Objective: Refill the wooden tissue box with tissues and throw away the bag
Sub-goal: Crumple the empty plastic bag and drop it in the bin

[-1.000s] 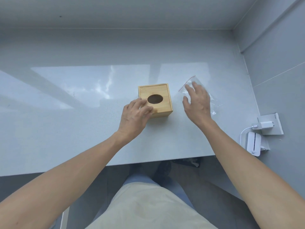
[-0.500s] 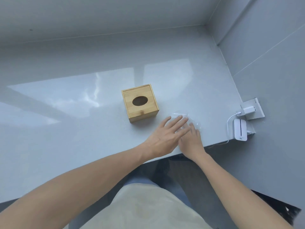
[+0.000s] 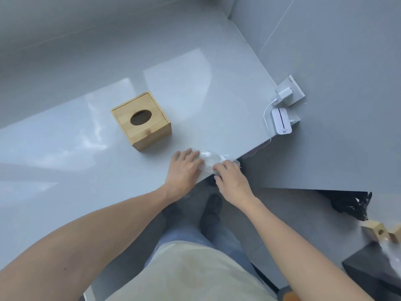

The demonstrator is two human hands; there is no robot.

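The wooden tissue box (image 3: 142, 121) stands on the grey counter (image 3: 65, 148), lid on, its oval hole dark. The clear plastic bag (image 3: 209, 158) lies crumpled at the counter's front edge, to the right of the box. My left hand (image 3: 184, 170) rests flat on the bag's left part with its fingers spread. My right hand (image 3: 230, 177) has its fingers curled on the bag's right part at the edge. Most of the bag is hidden under the two hands.
A white charger (image 3: 284, 94) sits in a wall socket at the right, with a white device (image 3: 281, 121) and cable below it. A black bin bag (image 3: 351, 203) lies on the floor at right. Wooden blocks (image 3: 379, 233) sit on a dark surface at lower right.
My left hand left the tissue box and came onto the bag. My right hand dragged the bag from beside the box to the counter's front edge and crumpled it. The view swung right.
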